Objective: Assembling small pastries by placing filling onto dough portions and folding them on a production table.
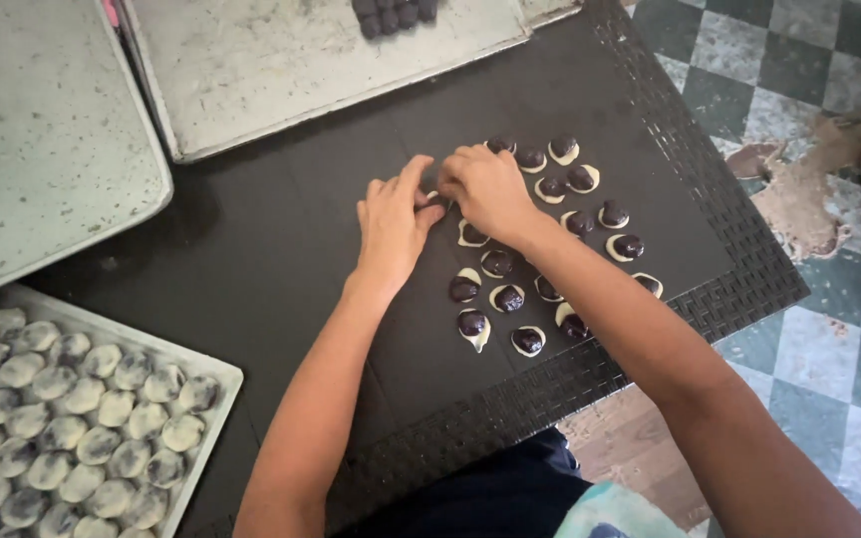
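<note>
Dough rounds [510,297] with dark filling on top lie in a bunch on the black worktop [281,249], near the middle of the view. Both hands meet at the 12 o'clock end of that bunch. The left hand [391,221] lies flat with its fingers bent a little, and its fingertips touch one small piece. The right hand [488,187] curls over the same piece [437,196] and pinches it. I cannot tell how tight the pinch is, because the fingers hide the piece.

At 7 o'clock sits a tray [213,391] full of pale finished balls [72,418], packed close in rows. At 12 o'clock lies a big flat metal tray [281,60] with a few dark filling balls [394,14] at its far edge. Another metal tray [42,139] lies at 10 o'clock. At 3 o'clock is a green checked floor [799,80].
</note>
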